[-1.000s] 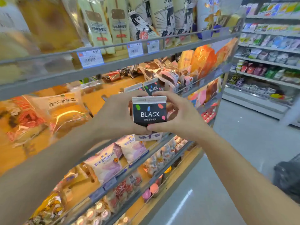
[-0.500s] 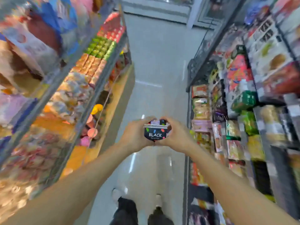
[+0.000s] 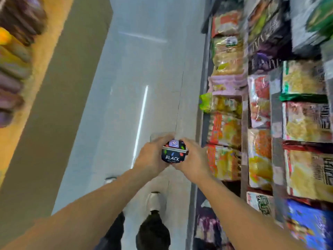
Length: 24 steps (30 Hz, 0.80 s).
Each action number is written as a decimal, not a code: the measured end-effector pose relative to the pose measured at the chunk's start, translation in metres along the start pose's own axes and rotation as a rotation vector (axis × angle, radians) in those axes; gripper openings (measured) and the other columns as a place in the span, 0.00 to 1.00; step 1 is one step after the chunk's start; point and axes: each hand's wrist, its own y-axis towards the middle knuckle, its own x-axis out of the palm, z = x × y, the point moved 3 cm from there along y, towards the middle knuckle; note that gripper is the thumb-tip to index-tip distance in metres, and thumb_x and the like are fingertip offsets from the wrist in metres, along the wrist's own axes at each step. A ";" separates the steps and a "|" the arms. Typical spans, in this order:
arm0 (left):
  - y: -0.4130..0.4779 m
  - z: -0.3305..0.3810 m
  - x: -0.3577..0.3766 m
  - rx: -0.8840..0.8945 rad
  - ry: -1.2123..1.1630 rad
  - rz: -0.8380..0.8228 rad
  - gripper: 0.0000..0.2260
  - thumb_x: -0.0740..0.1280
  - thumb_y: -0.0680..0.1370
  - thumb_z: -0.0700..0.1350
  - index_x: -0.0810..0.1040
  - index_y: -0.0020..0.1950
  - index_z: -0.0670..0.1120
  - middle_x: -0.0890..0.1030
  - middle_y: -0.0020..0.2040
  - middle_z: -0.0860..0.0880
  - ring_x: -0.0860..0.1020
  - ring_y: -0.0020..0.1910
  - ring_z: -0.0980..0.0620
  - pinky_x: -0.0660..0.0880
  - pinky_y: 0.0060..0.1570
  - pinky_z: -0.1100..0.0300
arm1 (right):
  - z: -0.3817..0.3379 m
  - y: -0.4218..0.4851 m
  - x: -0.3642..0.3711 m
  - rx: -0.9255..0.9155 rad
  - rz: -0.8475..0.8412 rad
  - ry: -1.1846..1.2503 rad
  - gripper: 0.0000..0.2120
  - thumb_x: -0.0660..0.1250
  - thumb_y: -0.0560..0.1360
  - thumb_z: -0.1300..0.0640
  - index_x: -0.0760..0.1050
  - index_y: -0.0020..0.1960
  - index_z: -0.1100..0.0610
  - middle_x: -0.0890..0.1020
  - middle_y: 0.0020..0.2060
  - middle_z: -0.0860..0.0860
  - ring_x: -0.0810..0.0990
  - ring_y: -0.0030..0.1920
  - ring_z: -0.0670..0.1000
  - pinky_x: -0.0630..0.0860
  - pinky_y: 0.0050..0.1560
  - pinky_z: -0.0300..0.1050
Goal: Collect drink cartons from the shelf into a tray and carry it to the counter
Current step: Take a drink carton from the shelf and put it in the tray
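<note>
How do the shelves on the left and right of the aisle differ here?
The right shelf is packed with flat, colourful snack bags facing the aisle; the left shelf shows a bare orange edge and only a few blurred dark items. The right one fills far more of the view. Both border the grey floor.

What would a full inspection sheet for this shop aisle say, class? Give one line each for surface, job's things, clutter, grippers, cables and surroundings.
Surface: glossy grey aisle floor, bare, with a bright strip of reflected light.
Job's things: black drink carton printed BLACK with coloured flecks, held upright between both hands; a clear tray edge may show behind it, too blurred to confirm.
Clutter: nothing seen on the floor.
Grippers: left hand and right hand both closed on the carton's sides.
Cables: nothing seen.
Surroundings: shelf of bagged snack packets on the right, blurred shelf with orange base on the left; the person's light shoe below.
</note>
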 end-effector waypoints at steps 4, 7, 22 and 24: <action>0.042 -0.078 0.058 -0.029 0.003 -0.009 0.31 0.76 0.66 0.38 0.75 0.68 0.51 0.82 0.61 0.50 0.81 0.57 0.48 0.75 0.57 0.58 | 0.064 0.040 0.073 0.033 -0.017 0.033 0.29 0.80 0.60 0.59 0.79 0.60 0.57 0.83 0.50 0.50 0.80 0.48 0.48 0.67 0.46 0.25; 0.078 -0.133 0.094 -0.065 0.006 0.026 0.32 0.74 0.66 0.33 0.74 0.69 0.51 0.81 0.61 0.50 0.79 0.58 0.49 0.71 0.55 0.65 | 0.103 0.072 0.120 0.060 0.001 0.082 0.24 0.77 0.62 0.66 0.78 0.55 0.54 0.81 0.44 0.47 0.79 0.44 0.46 0.73 0.43 0.26; 0.176 -0.278 0.156 -0.210 -0.029 0.167 0.36 0.70 0.69 0.30 0.69 0.75 0.52 0.75 0.70 0.47 0.75 0.64 0.47 0.72 0.60 0.62 | 0.179 0.187 0.244 0.055 -0.038 0.127 0.27 0.71 0.72 0.69 0.74 0.65 0.48 0.79 0.48 0.42 0.80 0.48 0.42 0.72 0.44 0.22; 0.172 -0.275 0.154 -0.211 -0.029 0.166 0.36 0.68 0.69 0.29 0.68 0.75 0.52 0.75 0.70 0.48 0.76 0.62 0.46 0.71 0.58 0.65 | 0.177 0.184 0.245 0.078 -0.063 0.143 0.30 0.69 0.74 0.69 0.70 0.71 0.49 0.77 0.50 0.42 0.77 0.49 0.42 0.71 0.48 0.24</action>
